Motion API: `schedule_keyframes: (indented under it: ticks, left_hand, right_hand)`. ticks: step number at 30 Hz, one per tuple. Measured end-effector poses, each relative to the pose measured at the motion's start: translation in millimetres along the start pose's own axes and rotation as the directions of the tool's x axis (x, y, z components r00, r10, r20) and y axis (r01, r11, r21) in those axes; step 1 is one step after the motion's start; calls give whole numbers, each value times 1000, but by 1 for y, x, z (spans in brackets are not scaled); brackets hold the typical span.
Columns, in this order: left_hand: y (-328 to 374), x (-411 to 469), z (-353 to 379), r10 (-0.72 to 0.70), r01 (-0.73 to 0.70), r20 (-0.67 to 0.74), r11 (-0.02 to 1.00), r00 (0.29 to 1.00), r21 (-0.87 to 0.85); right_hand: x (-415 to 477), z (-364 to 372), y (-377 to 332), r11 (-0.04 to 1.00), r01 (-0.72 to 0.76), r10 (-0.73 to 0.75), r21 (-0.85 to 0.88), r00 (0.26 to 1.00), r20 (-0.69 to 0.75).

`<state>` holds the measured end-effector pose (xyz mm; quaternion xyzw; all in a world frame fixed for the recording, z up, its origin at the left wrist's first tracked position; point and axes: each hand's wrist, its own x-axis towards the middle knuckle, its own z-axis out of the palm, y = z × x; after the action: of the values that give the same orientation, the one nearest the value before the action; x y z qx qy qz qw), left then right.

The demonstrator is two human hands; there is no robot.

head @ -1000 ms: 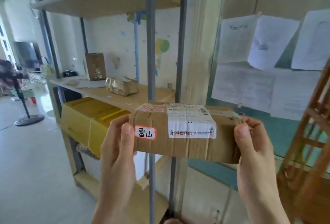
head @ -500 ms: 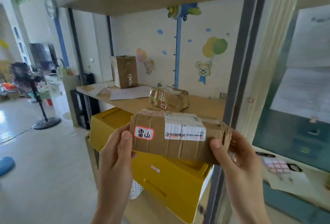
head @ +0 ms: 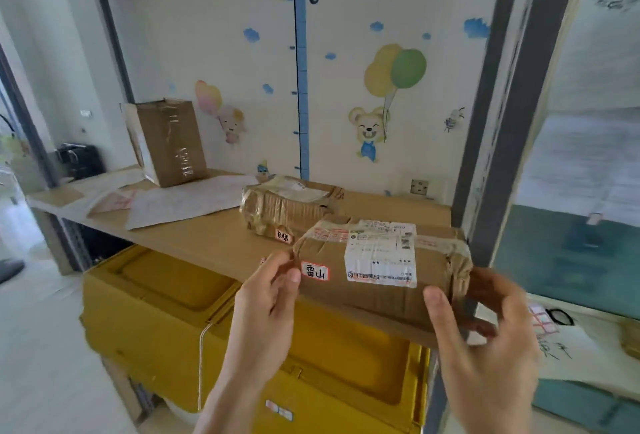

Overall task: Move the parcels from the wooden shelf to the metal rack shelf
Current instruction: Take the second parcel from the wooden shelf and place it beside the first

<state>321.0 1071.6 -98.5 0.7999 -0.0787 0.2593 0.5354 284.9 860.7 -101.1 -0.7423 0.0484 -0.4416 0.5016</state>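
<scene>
Head view only. Top board of the metal rack (head: 502,94) cut off by the upper frame edge; lower tiers hidden behind yellow bins (head: 180,316). Papers behind the right-hand pane blurred, text unreadable. Right hand (head: 485,340) motion-smeared at the fingers; far ends of those fingers hidden behind the parcel's right end.

Parcel (head: 377,271), brown cardboard, heavily taped, at the front right corner of the rack's tan shelf board (head: 194,236), beside the grey upright. Underside appears to sit on the board; not certain. Left hand (head: 266,302): thumb and fingertips pinching the parcel's left end. Right hand: thumb pressed on the front face, fingers curled round the right end, so grasping.

Writing: red-bordered sticker on the front face reads 雷山. White shipping label with barcode alongside; print too small to read. Red-printed tape on top, illegible.

Second parcel (head: 287,206) just behind, lying flat, small red-bordered sticker, characters not legible. Third parcel (head: 166,142) standing upright further left, white scrawl unreadable. Loose sheets (head: 187,201) flat between them, faint markings only. Bin sticker at the lower edge unreadable.
</scene>
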Motion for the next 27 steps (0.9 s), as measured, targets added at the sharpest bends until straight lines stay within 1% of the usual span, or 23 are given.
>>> schedule_keyframes:
  ticks: [2, 7, 9, 10, 12, 14, 17, 20, 27]
  left_hand:
    - [-7, 9, 5, 2, -3, 22, 1000, 1000, 16]
    - [-11, 31, 11, 39, -45, 61, 994, 997, 104]
    - [-7, 37, 11, 38, -51, 83, 987, 996, 155]
    - [-7, 39, 12, 35, -52, 95, 983, 995, 176]
    - [-6, 44, 13, 31, -53, 94, 971, 995, 233]
    - [-5, 51, 15, 51, -74, 91, 957, 995, 279]
    - [-2, 63, 21, 68, -103, 122, 944, 990, 312]
    - [-6, 75, 29, 64, -103, 133, 945, 989, 309]
    - [-15, 83, 38, 33, -51, 62, 945, 998, 323]
  right_hand:
    - [-2, 3, 7, 992, 34, -39, -118, 998, -40]
    - [0, 8, 11, 962, 55, -79, -269, 994, -81]
    - [1, 9, 12, 952, 11, -45, -306, 993, -105]
    - [3, 9, 12, 952, -40, 0, -304, 992, -129]
    - [12, 9, 13, 941, -184, 136, -284, 974, -181]
    - [27, 8, 14, 928, -251, 204, -273, 960, -190]
    - [47, 7, 13, 941, -256, 247, -222, 967, -65]
    - [57, 9, 13, 938, -293, 305, -183, 952, 39]
    - [59, 20, 14, 947, -275, 280, -167, 960, 6]
